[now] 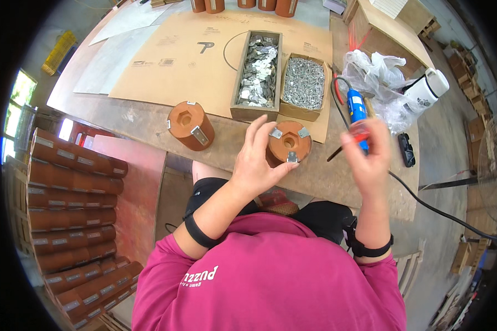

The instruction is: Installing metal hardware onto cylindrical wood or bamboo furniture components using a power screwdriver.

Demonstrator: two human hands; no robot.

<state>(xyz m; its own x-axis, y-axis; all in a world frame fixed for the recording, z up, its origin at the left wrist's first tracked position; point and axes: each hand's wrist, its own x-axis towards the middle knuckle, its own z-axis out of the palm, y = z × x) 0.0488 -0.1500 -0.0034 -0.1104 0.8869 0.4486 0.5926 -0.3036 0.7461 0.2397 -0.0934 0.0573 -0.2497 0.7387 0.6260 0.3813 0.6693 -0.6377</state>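
My left hand grips a short reddish-brown cylinder standing near the table's front edge. Its thumb rests by one of the small metal plates set around the rim, and a hexagonal recess with a hole marks the top. To the right, my blurred right hand is closed around what looks like a red-handled screwdriver, its dark shaft pointing down toward the left. A blue corded power tool lies just beyond that hand. A similar brown cylinder with metal plates stands left of my left hand.
Beyond the cylinders are a wooden box of metal plates and a cardboard box of screws on a cardboard sheet. Plastic bags, a white bottle and a black case are right. Stacked brown cylinders fill the left.
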